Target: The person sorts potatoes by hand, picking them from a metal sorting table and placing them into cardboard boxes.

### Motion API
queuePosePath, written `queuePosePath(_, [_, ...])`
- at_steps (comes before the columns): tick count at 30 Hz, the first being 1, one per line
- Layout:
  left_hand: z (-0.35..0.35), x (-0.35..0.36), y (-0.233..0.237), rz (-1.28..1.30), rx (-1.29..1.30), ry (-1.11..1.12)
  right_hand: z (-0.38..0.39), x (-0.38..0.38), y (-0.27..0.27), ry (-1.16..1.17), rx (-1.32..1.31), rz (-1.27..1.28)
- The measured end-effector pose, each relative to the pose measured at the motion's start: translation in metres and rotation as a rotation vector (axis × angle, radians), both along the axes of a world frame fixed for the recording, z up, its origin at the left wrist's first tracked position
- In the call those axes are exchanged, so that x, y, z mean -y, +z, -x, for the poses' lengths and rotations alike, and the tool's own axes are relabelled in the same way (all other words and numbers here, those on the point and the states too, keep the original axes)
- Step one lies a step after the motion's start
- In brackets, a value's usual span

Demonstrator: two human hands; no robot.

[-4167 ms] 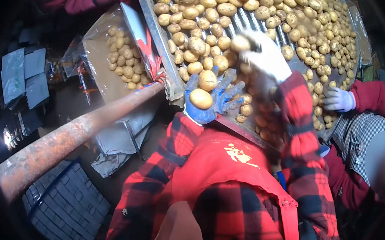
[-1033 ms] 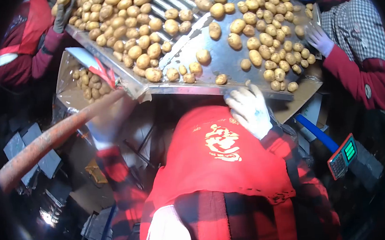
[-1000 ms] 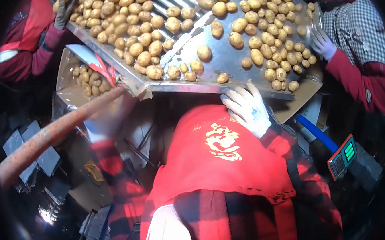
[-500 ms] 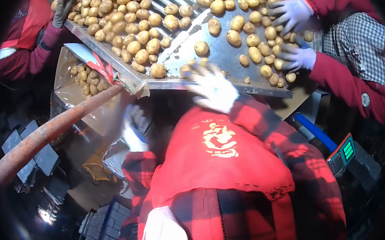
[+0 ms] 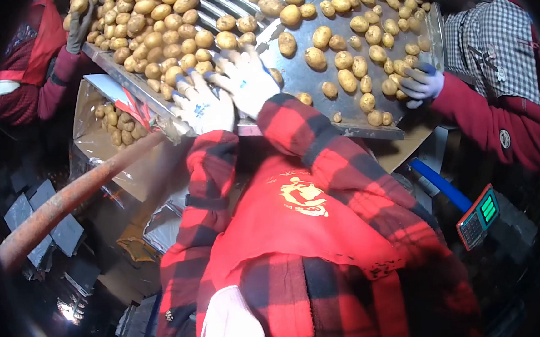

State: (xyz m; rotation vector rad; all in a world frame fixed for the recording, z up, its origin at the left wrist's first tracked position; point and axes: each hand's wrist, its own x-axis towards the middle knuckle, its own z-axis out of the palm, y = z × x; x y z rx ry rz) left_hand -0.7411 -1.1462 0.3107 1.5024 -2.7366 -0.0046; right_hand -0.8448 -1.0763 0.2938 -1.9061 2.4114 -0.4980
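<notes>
My left hand (image 5: 204, 108), in a white glove with blue marks, lies over the near edge of the metal sorting table (image 5: 298, 72). Its fingers are spread against the lower potatoes of a large pile (image 5: 163, 35). Close beside it, my right hand (image 5: 248, 85), also gloved, reaches further in. Its outstretched fingers are slightly blurred and touch potatoes at the pile's right side. Neither hand is closed around a potato. Part of a potato (image 5: 275, 76) shows just right of my right hand. Loose potatoes (image 5: 346, 80) are scattered across the plate to the right.
At the right, a co-worker's gloved hands (image 5: 422, 84) are among potatoes. Another person's gloved hand (image 5: 79, 25) holds a potato at upper left. A rusty pole (image 5: 84, 194) crosses before a plastic-lined box (image 5: 81, 116) containing potatoes. A lit scale display (image 5: 488, 211) stands lower right.
My left hand has risen from below the table onto the pile's edge. My right hand has moved left and further in. One hand of the right-hand co-worker has moved toward the far side.
</notes>
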Motion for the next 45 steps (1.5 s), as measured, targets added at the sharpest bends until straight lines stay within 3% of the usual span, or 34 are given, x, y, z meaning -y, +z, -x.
queuePosePath(2, [0.021, -0.025, 0.002, -0.075, -0.007, -0.030, 0.015, -0.031, -0.001, -0.041, -0.111, -0.033])
queuePosePath(3, [0.029, -0.039, 0.005, -0.083, 0.002, -0.074, 0.015, -0.045, 0.000, -0.089, -0.155, -0.277])
queuePosePath(5, [0.036, -0.048, -0.023, -0.065, -0.269, -0.353, 0.024, -0.070, 0.003, -0.168, -0.061, -0.215])
queuePosePath(7, [0.055, -0.069, 0.003, -0.143, -0.178, -0.505, 0.042, -0.111, 0.016, -0.198, -0.022, -0.168])
queuePosePath(8, [0.056, -0.077, 0.004, -0.191, -0.212, -0.528, 0.049, -0.127, 0.029, -0.233, 0.036, 0.075])
queuePosePath(9, [0.054, -0.083, 0.005, -0.240, -0.243, -0.547, 0.057, -0.145, 0.037, -0.245, 0.098, 0.127])
queuePosePath(11, [0.047, -0.087, 0.013, -0.254, -0.301, -0.532, 0.077, -0.159, 0.053, -0.468, 0.045, -0.150])
queuePosePath(12, [0.042, -0.088, 0.016, -0.240, -0.334, -0.531, 0.091, -0.158, 0.053, -0.519, 0.016, -0.080])
queuePosePath(13, [0.038, -0.088, 0.020, -0.225, -0.365, -0.532, 0.109, -0.150, 0.047, -0.571, -0.010, -0.009])
queuePosePath(15, [0.035, -0.088, 0.031, -0.294, -0.443, -0.522, 0.142, -0.126, 0.014, -0.582, -0.204, -0.281])
queuePosePath(17, [0.026, -0.090, 0.036, -0.372, -0.514, -0.503, 0.185, -0.100, -0.007, -0.653, -0.150, -0.428])
queuePosePath(19, [0.021, -0.090, 0.034, -0.910, -0.781, -0.307, 0.229, -0.090, 0.005, -0.551, 0.101, -0.474])
queuePosePath(20, [0.016, -0.088, 0.036, -1.060, -0.827, -0.313, 0.230, -0.101, 0.011, -0.582, 0.087, -0.301])
queuePosePath(21, [0.019, -0.087, 0.039, -1.053, -0.835, -0.313, 0.228, -0.109, 0.020, -0.607, 0.064, -0.118])
queuePosePath(23, [0.024, -0.088, 0.050, -1.952, -1.063, 0.382, 0.196, -0.121, 0.052, -0.562, -0.010, 0.065])
queuePosePath(24, [0.026, -0.089, 0.059, -2.111, -1.141, 0.541, 0.170, -0.126, 0.055, -0.507, 0.075, -0.017])
queuePosePath(25, [0.021, -0.086, 0.054, -2.108, -1.149, 0.547, 0.139, -0.129, 0.060, -0.455, 0.159, -0.097])
queuePosePath(27, [0.010, -0.077, 0.041, -2.458, -1.287, 0.660, 0.071, -0.132, 0.091, -0.096, 0.819, -0.061])
queuePosePath(28, [0.005, -0.075, 0.052, -2.515, -1.323, 0.547, 0.053, -0.124, 0.091, -0.065, 0.779, 0.041])
queuePosePath(29, [-0.013, -0.069, 0.030, -2.584, -1.322, 0.472, 0.037, -0.115, 0.088, -0.033, 0.741, 0.142])
queuePosePath(31, [-0.048, -0.068, -0.001, -2.734, -1.504, 0.021, 0.020, -0.079, 0.087, -0.071, 0.507, 0.063])
queuePosePath(32, [-0.057, -0.066, 0.015, -2.733, -1.504, 0.020, 0.018, -0.058, 0.071, 0.080, 0.239, 0.184])
queuePosePath(33, [-0.064, -0.064, 0.041, -2.546, -1.280, 0.505, 0.013, -0.051, 0.050, 0.221, 0.055, 0.154])
queuePosePath(34, [-0.072, -0.066, 0.058, -2.290, -1.038, 0.918, 0.012, -0.050, 0.032, 0.254, 0.033, 0.165])
queuePosePath(37, [-0.093, -0.066, 0.069, -2.179, -0.969, 1.003, 0.007, -0.088, 0.015, 0.138, 0.127, 0.076])
queuePosePath(38, [-0.104, -0.069, 0.061, -2.213, -1.034, 0.806, 0.014, -0.114, 0.024, 0.075, 0.116, -0.029])
queuePosePath(41, [-0.120, -0.065, 0.046, -2.386, -1.180, 0.843, 0.051, -0.158, 0.040, -0.163, 0.107, -0.138])
queuePosePath(43, [-0.116, -0.066, 0.044, -2.389, -1.139, 0.813, 0.071, -0.143, 0.068, -0.332, 0.009, -0.046])
queuePosePath(45, [-0.102, -0.066, 0.045, -2.389, -1.093, 0.764, 0.089, -0.122, 0.045, -0.394, -0.003, -0.172])
